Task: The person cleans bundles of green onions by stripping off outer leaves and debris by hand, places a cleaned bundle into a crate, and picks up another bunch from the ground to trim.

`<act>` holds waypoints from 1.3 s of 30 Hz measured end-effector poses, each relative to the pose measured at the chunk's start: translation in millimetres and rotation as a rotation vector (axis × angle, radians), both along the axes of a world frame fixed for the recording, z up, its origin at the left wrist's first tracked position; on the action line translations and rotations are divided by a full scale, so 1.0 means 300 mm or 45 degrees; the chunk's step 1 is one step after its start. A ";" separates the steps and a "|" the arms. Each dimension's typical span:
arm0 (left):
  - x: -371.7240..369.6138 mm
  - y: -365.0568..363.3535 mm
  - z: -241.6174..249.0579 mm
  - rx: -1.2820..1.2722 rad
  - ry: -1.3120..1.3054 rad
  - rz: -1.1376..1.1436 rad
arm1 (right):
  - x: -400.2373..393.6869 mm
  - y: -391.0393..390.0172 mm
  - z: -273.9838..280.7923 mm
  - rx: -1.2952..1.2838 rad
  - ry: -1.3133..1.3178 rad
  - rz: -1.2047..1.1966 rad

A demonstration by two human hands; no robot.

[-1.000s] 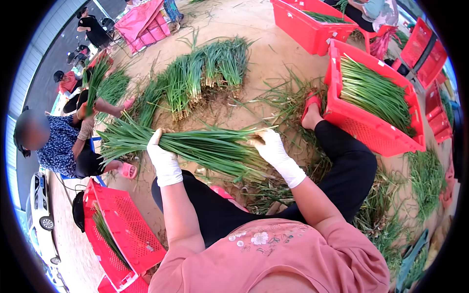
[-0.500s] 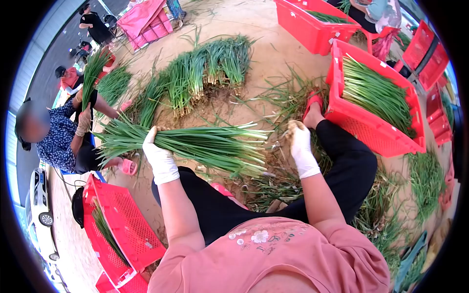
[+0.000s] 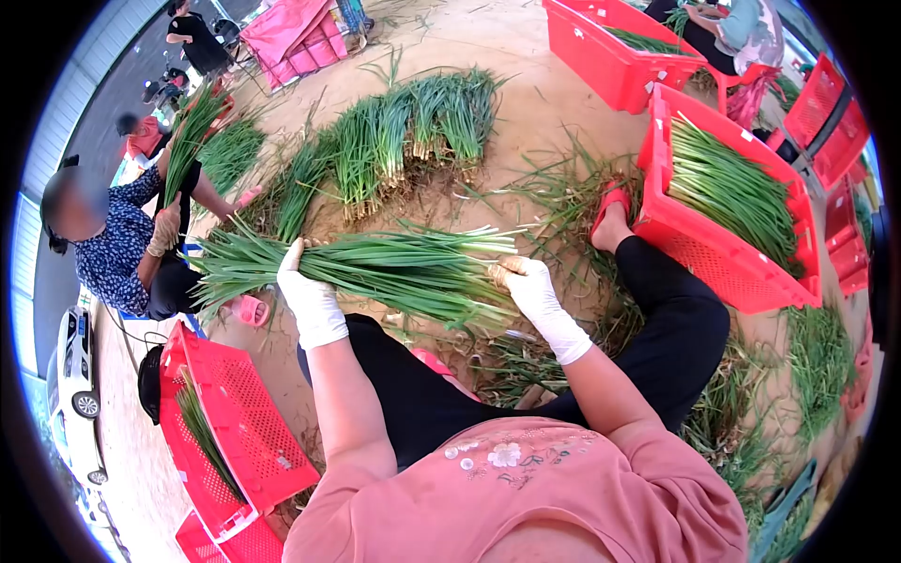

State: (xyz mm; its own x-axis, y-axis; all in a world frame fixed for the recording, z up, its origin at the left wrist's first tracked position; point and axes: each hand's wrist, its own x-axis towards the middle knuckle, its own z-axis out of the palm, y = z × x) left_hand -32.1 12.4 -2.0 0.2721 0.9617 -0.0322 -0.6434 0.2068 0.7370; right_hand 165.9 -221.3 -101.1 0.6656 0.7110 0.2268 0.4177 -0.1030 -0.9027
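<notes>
On the sandy ground [image 3: 526, 103] ahead, rows of cut green onions [image 3: 394, 136] lie heaped, with a red crate [image 3: 741, 272] of finished stalks close to the person's right leg and another red crate [image 3: 235, 432] by the left knee. Across the lap runs the bundle of green onions [image 3: 375, 267], held level above the knees – leaf tips fanning leftward, root ends to the right. The left hand [image 3: 308, 291], gloved white, is clenched round the bundle's leafy half. The right hand [image 3: 526, 281], also gloved, grasps the root end; whether it pinches loose skins or only steadies the stalks is hard to tell from here.

By my reading the step in hand is cleaning and evening the bunch. The next move calls for a firm left hold while the right strips or aligns the roots – then a short swing right to the crate. Room is open in front; a co-worker [image 3: 122, 253] sits near the leaf tips, so leftward sweep is tight.
</notes>
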 end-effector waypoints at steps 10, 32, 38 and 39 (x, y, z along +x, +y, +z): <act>0.044 -0.059 0.047 0.000 0.004 0.025 | 0.068 -0.039 -0.107 0.412 1.429 -0.232; 0.026 -0.036 0.025 0.010 0.046 0.055 | 0.162 -0.112 -0.111 0.549 1.703 -0.258; 0.025 -0.006 0.009 -0.090 -0.085 0.045 | 0.031 -0.105 0.023 0.192 1.363 0.281; 0.034 -0.014 0.012 -0.042 -0.050 0.066 | 0.019 -0.077 0.006 0.124 1.237 0.166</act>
